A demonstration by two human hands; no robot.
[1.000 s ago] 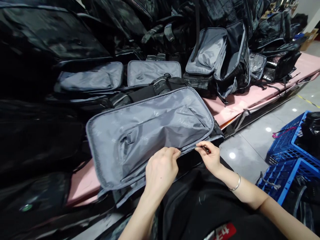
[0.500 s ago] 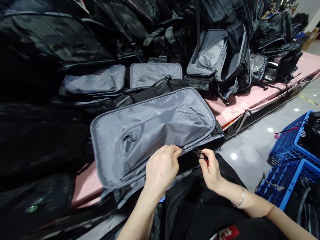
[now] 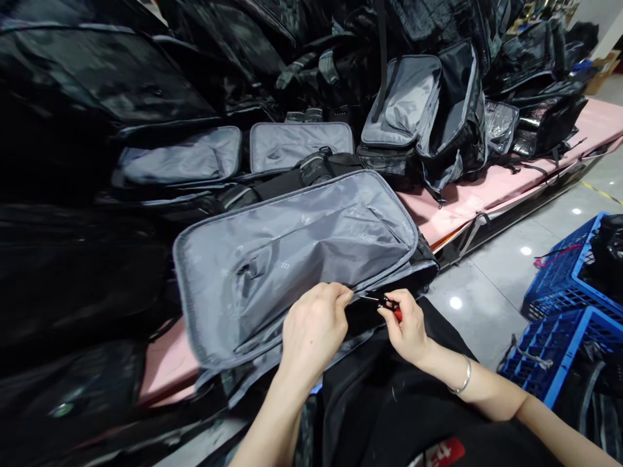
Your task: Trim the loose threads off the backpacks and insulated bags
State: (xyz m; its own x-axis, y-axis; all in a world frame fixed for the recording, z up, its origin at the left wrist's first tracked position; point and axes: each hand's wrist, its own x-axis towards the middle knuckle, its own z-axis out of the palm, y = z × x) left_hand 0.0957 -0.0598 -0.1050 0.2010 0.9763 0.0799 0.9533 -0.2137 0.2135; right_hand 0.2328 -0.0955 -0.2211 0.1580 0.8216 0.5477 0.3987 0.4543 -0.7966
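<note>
Head camera view: the fingers of the left hand (image 3: 314,321) are closed in a narrow pinch on the near edge of a grey-lined bag (image 3: 302,253). Just beside it, the right hand (image 3: 409,327) has thumb and fingertips closed around a small red-handled tool (image 3: 398,314), its thin end pointing toward the left hand; whether that end touches the bag cannot be told. A silver bangle (image 3: 464,376) circles the right wrist.

The bag lies tilted in front of the person, its creased grey lining facing up, over the edge of a pink desk (image 3: 467,201). Behind it, a dark open bag (image 3: 474,130) shows its hollow inside, with its grey-lined flap folded out to the left. Dark bags (image 3: 111,71) are piled at the back.

To the right, two blue crates hold things: the farther crate (image 3: 549,279) black, shiny material, the nearer crate (image 3: 559,376) a dark item with grey trim.
</note>
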